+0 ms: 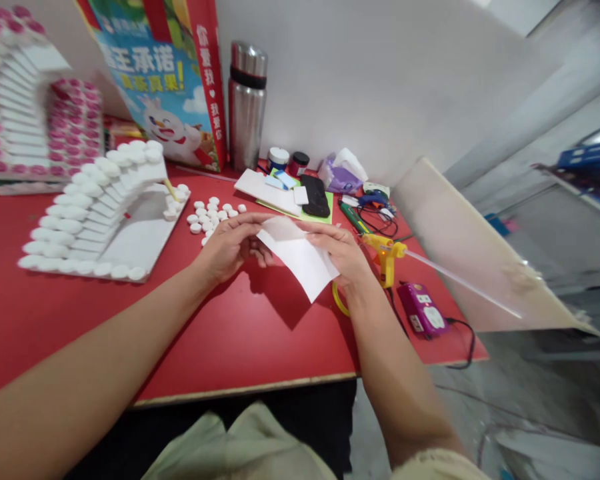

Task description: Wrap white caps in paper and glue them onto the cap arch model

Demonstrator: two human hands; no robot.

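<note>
A white sheet of paper (303,260) is held up over the red table, slightly curved, with one corner hanging toward me. My left hand (237,243) pinches its left edge. At the upper right edge, my right hand (337,250) grips it between thumb and fingers. Small white rounded pieces (213,213) lie loose just beyond my left hand. To the left stands a white stair-like model (100,213) edged with similar white rounds. A yellow glue gun (386,253) with a long clear glue stick rests right of my right hand.
A purple power strip (425,310) sits near the red table's (260,340) right edge. Behind are a steel flask (249,107), a printed bag (165,80), a black pouch (315,195) and a purple tissue pack (341,172). A pink-and-white model (30,113) stands back left.
</note>
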